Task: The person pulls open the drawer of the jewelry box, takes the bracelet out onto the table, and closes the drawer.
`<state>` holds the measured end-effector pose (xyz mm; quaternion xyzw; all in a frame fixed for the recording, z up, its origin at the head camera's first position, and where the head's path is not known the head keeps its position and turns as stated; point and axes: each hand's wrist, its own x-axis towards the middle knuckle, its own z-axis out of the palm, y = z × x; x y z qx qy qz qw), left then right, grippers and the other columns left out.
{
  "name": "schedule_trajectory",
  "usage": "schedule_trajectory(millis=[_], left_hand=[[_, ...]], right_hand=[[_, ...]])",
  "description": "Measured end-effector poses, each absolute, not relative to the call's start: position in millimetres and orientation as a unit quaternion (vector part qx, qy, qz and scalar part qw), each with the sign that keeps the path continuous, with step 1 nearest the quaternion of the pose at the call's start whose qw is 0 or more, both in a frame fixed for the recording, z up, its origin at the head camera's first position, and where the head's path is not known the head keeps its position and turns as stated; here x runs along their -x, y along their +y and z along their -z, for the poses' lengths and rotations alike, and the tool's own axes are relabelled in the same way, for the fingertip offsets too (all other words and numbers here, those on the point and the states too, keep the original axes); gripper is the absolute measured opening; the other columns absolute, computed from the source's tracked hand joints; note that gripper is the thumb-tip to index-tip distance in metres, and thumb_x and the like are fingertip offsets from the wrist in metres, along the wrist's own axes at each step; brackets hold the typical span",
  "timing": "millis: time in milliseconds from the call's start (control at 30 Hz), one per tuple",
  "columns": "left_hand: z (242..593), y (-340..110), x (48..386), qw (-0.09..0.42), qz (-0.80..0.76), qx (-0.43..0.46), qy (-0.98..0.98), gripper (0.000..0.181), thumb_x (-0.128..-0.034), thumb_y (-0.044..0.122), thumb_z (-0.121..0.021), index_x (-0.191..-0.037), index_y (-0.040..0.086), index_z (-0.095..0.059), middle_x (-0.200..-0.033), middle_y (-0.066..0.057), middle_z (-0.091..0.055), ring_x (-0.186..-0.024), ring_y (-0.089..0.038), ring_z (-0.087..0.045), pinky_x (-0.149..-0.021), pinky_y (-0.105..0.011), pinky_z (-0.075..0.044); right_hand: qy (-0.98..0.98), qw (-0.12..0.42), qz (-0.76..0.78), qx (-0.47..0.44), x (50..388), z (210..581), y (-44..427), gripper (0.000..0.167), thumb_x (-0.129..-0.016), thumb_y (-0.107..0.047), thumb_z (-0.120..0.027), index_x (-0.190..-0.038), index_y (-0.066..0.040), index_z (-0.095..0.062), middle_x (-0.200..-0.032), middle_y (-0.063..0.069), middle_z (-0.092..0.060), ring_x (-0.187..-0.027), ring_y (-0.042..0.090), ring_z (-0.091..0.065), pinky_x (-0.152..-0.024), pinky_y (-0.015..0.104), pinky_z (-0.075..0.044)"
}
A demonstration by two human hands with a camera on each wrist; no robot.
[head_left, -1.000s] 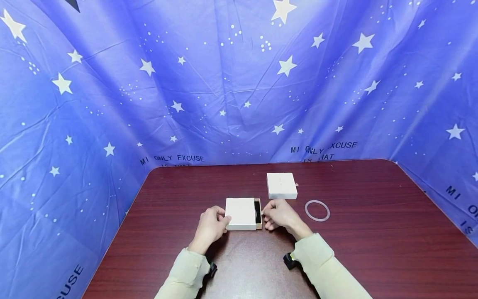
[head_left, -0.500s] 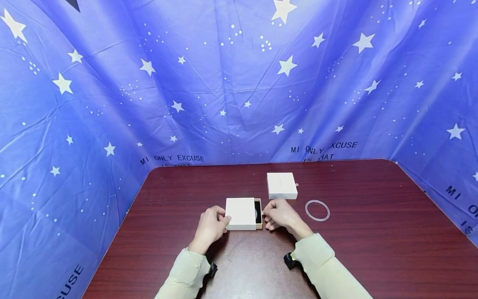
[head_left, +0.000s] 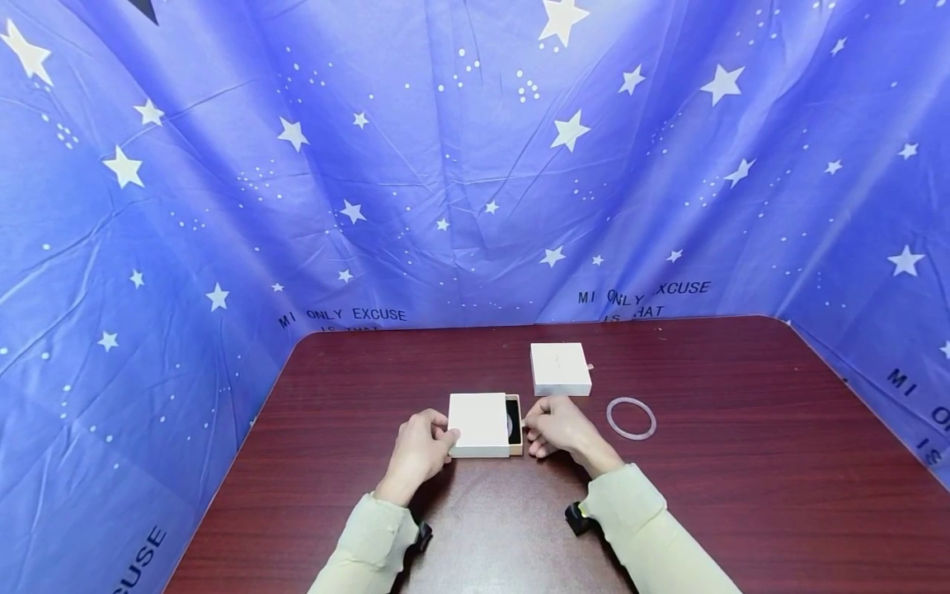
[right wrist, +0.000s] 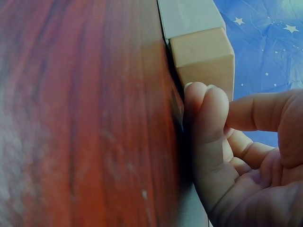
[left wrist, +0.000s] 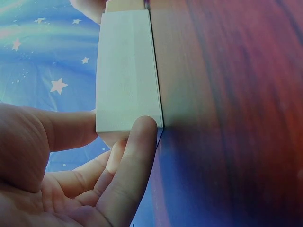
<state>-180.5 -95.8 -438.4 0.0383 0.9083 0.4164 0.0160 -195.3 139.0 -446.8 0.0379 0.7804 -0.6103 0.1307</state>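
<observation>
A white sliding box lies flat on the table, with its tan inner drawer partly out on the right side. Black lining and the edge of a pale round object show in the gap; the rest is hidden under the sleeve. My left hand grips the sleeve's left end, thumb on top and fingers at the end and side, as the left wrist view confirms. At the drawer's end, my right hand pinches what looks like a small pull tab, mostly covered by the fingertips.
A second white box, closed and with a small tab on its right, sits behind my right hand. A pale translucent ring lies to the right. Beyond the dark red table hangs a blue star-patterned curtain.
The drawer has slid very slightly to the right with my right hand. My left hand and the sleeve stay in place.
</observation>
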Motion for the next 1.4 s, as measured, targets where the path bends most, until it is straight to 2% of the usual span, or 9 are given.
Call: schedule_trajectory(millis=[200, 567, 1400], left_hand=[[438.5, -96.0, 180.3, 0.017, -0.418, -0.038, 0.907, 0.023, -0.0869, 0.017, -0.069, -0.102, 0.001, -0.063, -0.067, 0.003, -0.059, -0.053, -0.011, -0.064, -0.059, -0.027, -0.05], [439.1, -96.1, 180.4, 0.004, -0.402, -0.048, 0.914, 0.023, -0.087, 0.018, -0.068, -0.103, 0.002, -0.063, -0.063, 0.006, -0.059, -0.05, -0.006, -0.06, -0.066, -0.032, -0.05], [439.4, -96.5, 181.5, 0.011, -0.405, -0.043, 0.913, 0.024, -0.0873, 0.018, -0.068, -0.103, 0.002, -0.063, -0.065, 0.005, -0.06, -0.051, -0.007, -0.06, -0.063, -0.031, -0.05]], right_hand=[[0.781, 0.132, 0.609, -0.04, 195.4, 446.8, 139.8, 0.012, -0.089, 0.001, -0.051, -0.084, 0.008, -0.058, -0.064, 0.01, -0.055, -0.046, 0.014, -0.058, -0.046, 0.03, -0.054], [0.781, 0.131, 0.61, -0.038, 196.9, 448.3, 141.1, 0.012, -0.089, 0.001, -0.051, -0.085, 0.01, -0.058, -0.063, 0.01, -0.055, -0.046, 0.013, -0.058, -0.046, 0.028, -0.053], [0.783, 0.132, 0.605, -0.048, 196.3, 448.3, 145.2, 0.013, -0.089, 0.0, -0.051, -0.083, 0.009, -0.058, -0.063, 0.01, -0.055, -0.045, 0.015, -0.057, -0.045, 0.03, -0.053]])
